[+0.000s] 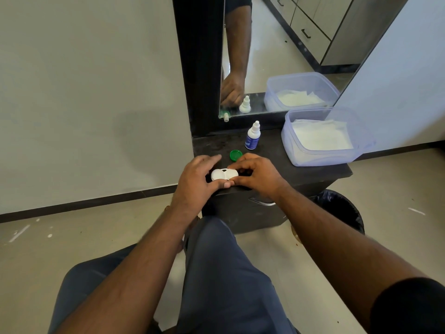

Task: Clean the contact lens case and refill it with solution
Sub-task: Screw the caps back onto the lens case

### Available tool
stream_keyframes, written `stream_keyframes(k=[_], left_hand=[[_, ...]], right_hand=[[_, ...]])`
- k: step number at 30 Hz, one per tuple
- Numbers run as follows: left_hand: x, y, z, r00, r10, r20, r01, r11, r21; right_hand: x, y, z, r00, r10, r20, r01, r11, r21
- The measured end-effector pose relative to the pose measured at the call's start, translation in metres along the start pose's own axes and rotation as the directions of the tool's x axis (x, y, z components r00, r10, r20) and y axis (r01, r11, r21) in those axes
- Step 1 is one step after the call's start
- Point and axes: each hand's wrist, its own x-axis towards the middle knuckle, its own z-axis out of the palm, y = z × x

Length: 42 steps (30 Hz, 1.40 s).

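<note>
The left hand (196,180) holds the left end of the contact lens case (224,175) over the front edge of the dark surface (272,162), thumb under the near side, curled fingers behind, and the forefinger stretched out above and touching nothing. The left well of the case shows a white round top; whether that is a cap screwed on or the bare well, I cannot tell.

The right hand (258,175) pinches the right end of the case, fingertips bunched over it and covering that well completely. A green cap (235,155) lies loose on the surface just behind the hands, so one well looks already opened. I judge the step in hand to be opening the case, with cleaning and refilling not yet begun. The next move likely calls for freeing the remaining cap while the left hand steadies the body, then setting it down beside the green one.

Further right, the solution bottle (252,136) stands upright and capped, near the mirror (277,56). Beyond it sits a clear tub (291,145) with white tissue (320,137) inside.

The mirror doubles the bottle, tub and one hand. A black bin (342,208) shows partly beneath the surface's right edge. The bottle's label is too small to read.
</note>
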Motion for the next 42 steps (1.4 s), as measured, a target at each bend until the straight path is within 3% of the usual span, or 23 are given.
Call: stream_keyframes(k=[4, 12, 25, 31, 38, 42], left_hand=[[0.008, 0.001, -0.013, 0.988, 0.022, 0.150, -0.019, 1.000, -0.024], [0.004, 0.001, -0.002, 1.000, 0.024, -0.001, -0.024, 0.994, 0.104], [0.004, -0.002, -0.010, 0.990, 0.112, 0.087, -0.115, 0.993, 0.024], [0.005, -0.005, -0.020, 0.986, 0.030, 0.167, -0.016, 0.996, -0.084], [0.005, -0.004, -0.010, 0.998, 0.030, 0.056, -0.034, 0.996, 0.079], [0.005, -0.010, -0.018, 0.987, 0.056, 0.153, -0.067, 0.995, 0.068]], right_hand=[[0.001, 0.001, 0.000, 1.000, 0.002, 0.000, -0.002, 1.000, 0.010], [0.000, 0.000, 0.001, 1.000, 0.007, -0.001, -0.007, 1.000, 0.015], [-0.001, -0.002, -0.001, 1.000, 0.030, 0.008, -0.030, 0.998, 0.059], [-0.001, -0.004, -0.001, 0.999, 0.034, 0.008, -0.035, 0.998, 0.059], [-0.001, -0.003, -0.001, 1.000, 0.017, -0.003, -0.016, 0.999, 0.033], [-0.001, -0.002, 0.000, 1.000, 0.015, -0.006, -0.014, 0.999, 0.035]])
